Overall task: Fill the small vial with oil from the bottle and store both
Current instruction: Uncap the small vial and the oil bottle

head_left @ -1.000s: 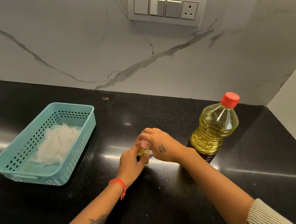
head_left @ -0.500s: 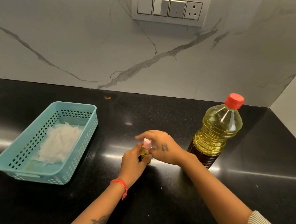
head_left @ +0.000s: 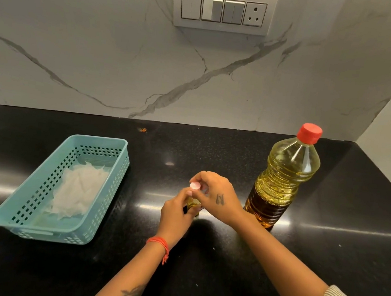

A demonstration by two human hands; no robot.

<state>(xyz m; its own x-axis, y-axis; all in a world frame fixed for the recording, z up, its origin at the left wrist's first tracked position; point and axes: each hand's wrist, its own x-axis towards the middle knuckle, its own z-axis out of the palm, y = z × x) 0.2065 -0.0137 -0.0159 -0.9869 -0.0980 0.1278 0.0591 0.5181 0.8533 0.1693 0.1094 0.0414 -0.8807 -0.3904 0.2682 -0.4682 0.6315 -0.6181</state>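
Teal basket [head_left: 38, 206] at left on the black tabletop [head_left: 201, 269], white crumpled paper [head_left: 79, 188] inside. Centre: my left hand [head_left: 175, 215] has its grip closed around the small vial [head_left: 193, 205], which stands on the tabletop. My right hand [head_left: 218, 198] pinches the pink cap [head_left: 195, 185] at the vial's top. Oil bottle [head_left: 283, 178] upright just right of my hands, red cap on.

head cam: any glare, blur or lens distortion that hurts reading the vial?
Head view: bright glare streaks cross the black countertop, one just behind the vial; wide-angle bend tilts the oil bottle and basket outward; frame is sharp, no motion blur; the vial is small and mostly hidden by the left hand and right hand, pink cap visible, fill level unreadable.
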